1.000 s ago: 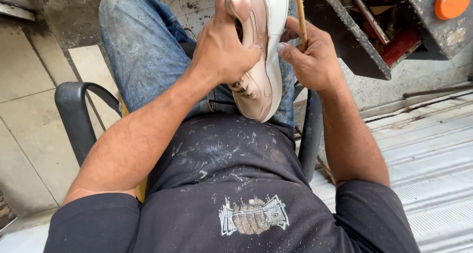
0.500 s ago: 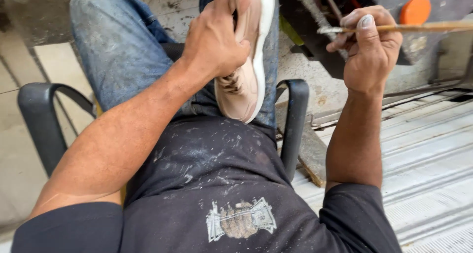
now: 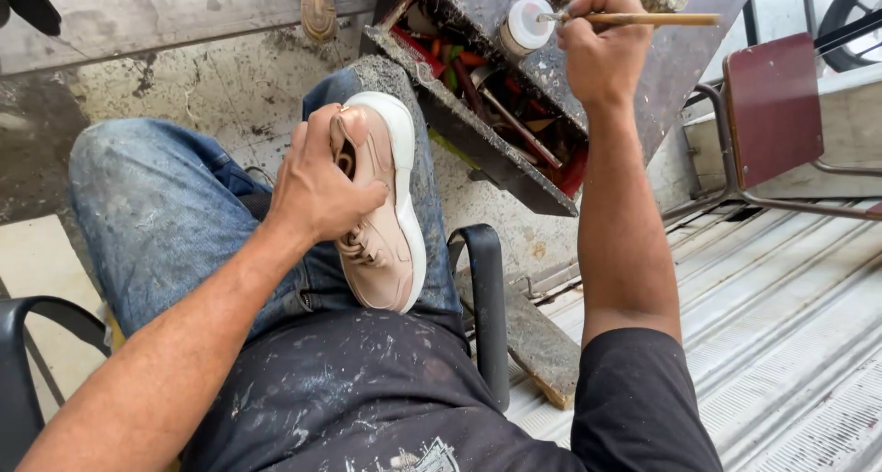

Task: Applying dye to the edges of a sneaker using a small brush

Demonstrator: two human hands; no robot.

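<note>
My left hand (image 3: 317, 183) grips a pink sneaker with a thick white sole (image 3: 386, 210), holding it on its side against my right thigh in stained jeans. My right hand (image 3: 602, 50) is raised and stretched forward, pinching a thin wooden-handled brush (image 3: 657, 18) that lies level. The brush tip reaches a small white jar (image 3: 525, 24) standing on the dark worktop. The two hands are well apart.
A grimy tool tray (image 3: 514, 123) with red-handled tools juts out under the worktop just beyond my right knee. Black chair armrests (image 3: 485, 297) flank me. A dark red chair (image 3: 772, 105) stands at the right on a corrugated metal floor (image 3: 781, 325). A wooden plank (image 3: 537, 343) lies by the armrest.
My right hand has moved away from the shoe, up and forward, bringing the brush tip to the white jar. My left hand keeps the sneaker on my thigh; my view has tilted up.
</note>
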